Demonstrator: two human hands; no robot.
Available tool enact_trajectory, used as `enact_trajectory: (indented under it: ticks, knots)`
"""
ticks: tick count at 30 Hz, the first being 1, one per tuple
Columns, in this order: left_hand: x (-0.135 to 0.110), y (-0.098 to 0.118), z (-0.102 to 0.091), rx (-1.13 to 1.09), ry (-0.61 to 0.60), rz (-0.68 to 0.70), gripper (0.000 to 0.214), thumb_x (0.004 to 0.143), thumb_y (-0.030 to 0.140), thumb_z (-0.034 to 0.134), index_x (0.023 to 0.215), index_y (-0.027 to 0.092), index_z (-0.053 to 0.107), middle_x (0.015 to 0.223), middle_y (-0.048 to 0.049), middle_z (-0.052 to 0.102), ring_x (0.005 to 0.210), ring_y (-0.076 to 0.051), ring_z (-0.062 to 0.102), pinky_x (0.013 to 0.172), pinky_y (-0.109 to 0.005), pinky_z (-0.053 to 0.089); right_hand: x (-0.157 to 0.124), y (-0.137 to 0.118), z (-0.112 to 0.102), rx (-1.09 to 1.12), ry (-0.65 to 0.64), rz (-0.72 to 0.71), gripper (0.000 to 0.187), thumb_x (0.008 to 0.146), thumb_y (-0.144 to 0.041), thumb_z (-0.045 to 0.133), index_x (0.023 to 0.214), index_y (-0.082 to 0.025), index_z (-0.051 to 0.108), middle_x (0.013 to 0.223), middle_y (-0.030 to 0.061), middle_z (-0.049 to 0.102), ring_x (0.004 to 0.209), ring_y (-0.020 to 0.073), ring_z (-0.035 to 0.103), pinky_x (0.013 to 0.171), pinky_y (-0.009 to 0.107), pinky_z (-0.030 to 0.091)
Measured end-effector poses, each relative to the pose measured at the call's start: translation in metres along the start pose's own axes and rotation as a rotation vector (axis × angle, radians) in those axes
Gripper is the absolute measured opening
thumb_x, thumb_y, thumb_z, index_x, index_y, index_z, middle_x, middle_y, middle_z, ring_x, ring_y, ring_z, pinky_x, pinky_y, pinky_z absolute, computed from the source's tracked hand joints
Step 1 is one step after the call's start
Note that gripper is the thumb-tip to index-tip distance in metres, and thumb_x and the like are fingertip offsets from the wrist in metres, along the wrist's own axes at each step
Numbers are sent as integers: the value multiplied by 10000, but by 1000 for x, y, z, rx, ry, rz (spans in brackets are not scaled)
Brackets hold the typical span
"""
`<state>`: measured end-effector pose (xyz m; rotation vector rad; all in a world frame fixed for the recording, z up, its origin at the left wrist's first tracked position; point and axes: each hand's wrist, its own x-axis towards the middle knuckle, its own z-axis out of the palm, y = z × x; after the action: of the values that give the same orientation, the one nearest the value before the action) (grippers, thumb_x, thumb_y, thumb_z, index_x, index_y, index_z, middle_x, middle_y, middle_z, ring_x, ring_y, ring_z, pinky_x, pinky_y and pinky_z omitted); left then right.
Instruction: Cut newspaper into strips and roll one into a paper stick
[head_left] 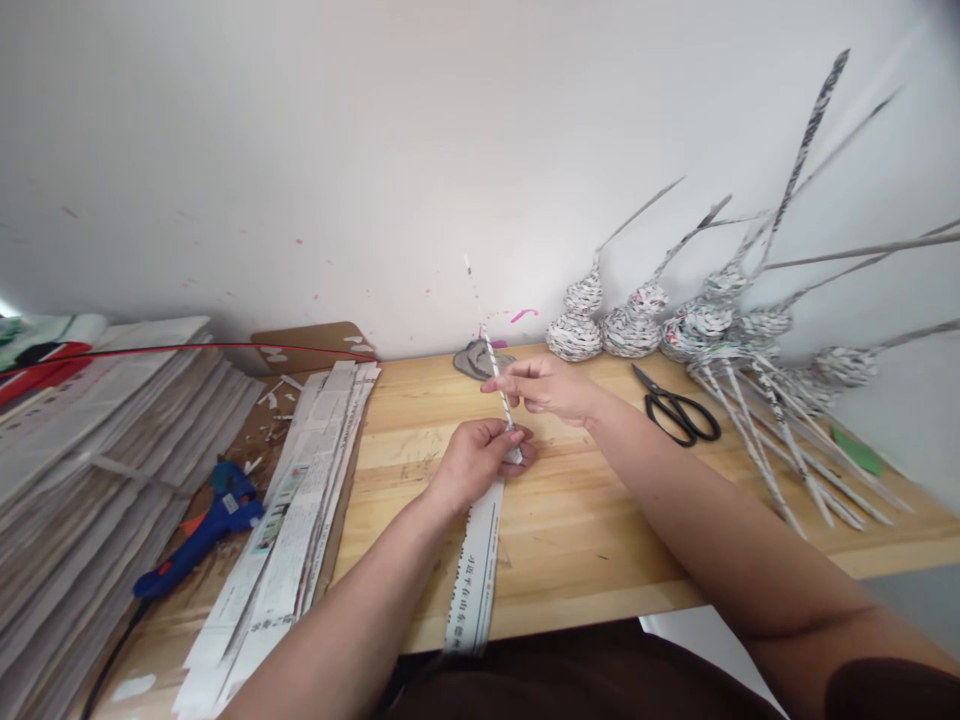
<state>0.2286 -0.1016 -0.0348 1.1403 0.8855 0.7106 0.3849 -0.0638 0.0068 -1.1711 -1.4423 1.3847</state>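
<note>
A newspaper strip (pixel 478 575) hangs over the table's front edge, and its upper end is rolled into a thin paper tube (pixel 493 360) that slants up toward the wall. My left hand (pixel 480 455) is closed around the base of the tube, where flat strip turns into roll. Just above it, my right hand (pixel 544 388) pinches the tube's shaft between thumb and fingers. The part of the strip inside my left hand is hidden.
Black scissors (pixel 677 408) lie right of my hands. Behind them stand several gourd shapes woven from paper (pixel 576 320), with loose paper tubes (pixel 795 450) alongside. On the left are cut newspaper strips (pixel 300 500), a blue glue gun (pixel 202 535) and a newspaper stack (pixel 120 470). A grey lump (pixel 472 360) sits by the wall.
</note>
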Motion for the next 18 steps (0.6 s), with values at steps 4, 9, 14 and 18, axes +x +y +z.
enact_trajectory:
  ticks: [4, 9, 14, 18]
  knots:
    - [0, 0, 0, 5, -3, 12, 251, 784, 345, 695, 887, 116, 710, 771, -63, 716, 730, -146, 665, 701, -291, 575, 0, 0, 0, 26, 117, -4, 373, 574, -464, 839, 638, -152, 645, 549, -55, 480, 483, 48, 323, 439, 221, 199]
    - [1, 1, 0, 7, 11, 23, 276, 777, 364, 700, 884, 110, 709, 760, -69, 715, 730, -155, 665, 697, -298, 577, -1, -1, -2, -12, 5, 11, 387, 645, -505, 788, 754, -144, 701, 596, -30, 530, 503, 59, 352, 438, 224, 195]
    - [1, -2, 0, 30, 2, 28, 246, 780, 349, 693, 873, 121, 711, 772, -59, 713, 734, -148, 661, 694, -290, 576, -1, -1, -2, 34, 129, -16, 398, 570, -472, 842, 619, -152, 611, 547, -57, 484, 481, 48, 322, 438, 221, 199]
    - [2, -4, 0, 40, -2, 26, 248, 782, 355, 683, 872, 126, 710, 770, -61, 715, 736, -155, 662, 699, -300, 575, -1, 0, -3, 20, -5, 12, 384, 629, -497, 802, 714, -146, 670, 592, -29, 545, 480, 50, 342, 428, 220, 189]
